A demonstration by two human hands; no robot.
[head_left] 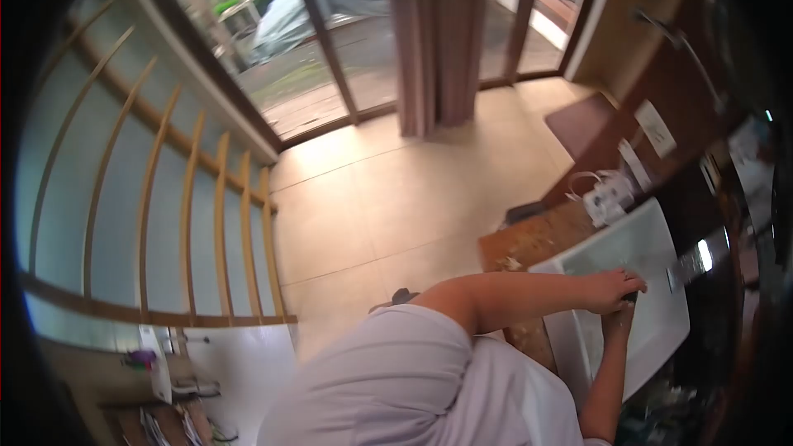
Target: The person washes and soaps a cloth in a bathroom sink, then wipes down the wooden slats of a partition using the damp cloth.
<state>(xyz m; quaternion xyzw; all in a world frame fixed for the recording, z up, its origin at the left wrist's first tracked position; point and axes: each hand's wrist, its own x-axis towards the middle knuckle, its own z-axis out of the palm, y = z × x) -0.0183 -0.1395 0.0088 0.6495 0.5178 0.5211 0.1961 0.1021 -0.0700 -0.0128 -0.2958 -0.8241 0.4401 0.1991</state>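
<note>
My left hand reaches in from the left over a white rectangular sink. Its fingers are curled round a small dark object, whose kind I cannot make out. Just below it, my right hand comes up from the bottom, touching or nearly touching the left. The right fingers look closed and meet at the same dark object, but they are partly hidden. A shiny metal tap juts in over the basin's right side.
A brown wooden counter adjoins the sink, with a white item and cord on it. Glass doors and a brown curtain stand beyond the tiled floor. Wooden slats line the left. A dark mat lies farther off.
</note>
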